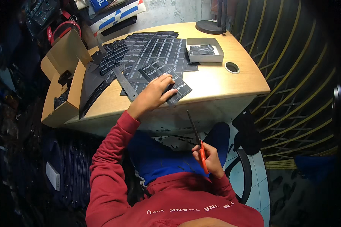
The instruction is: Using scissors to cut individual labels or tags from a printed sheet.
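Observation:
My left hand (pixel 155 92) is on a black sheet printed with white lettering and grid lines (pixel 183 90), thumb and curled fingers against it. The sheet lies at the table's front edge, and its near corner reaches the edge. My right hand (pixel 211 158) is closed round the orange handles of a pair of scissors (pixel 203 155). Their dark blades point up toward the table, clear of the sheet, and look closed. Beside my left wrist a metal ruler (pixel 125 84) lies across more printed black sheets (pixel 161 47).
A small box (pixel 206 57) with cut black pieces sits right of the sheets. At the left stands an open cardboard box (pixel 74 90). The wooden table (pixel 250 81) has a round cable hole (pixel 232 67) and a black stand base (pixel 210 26). Dark scraps lie on the floor.

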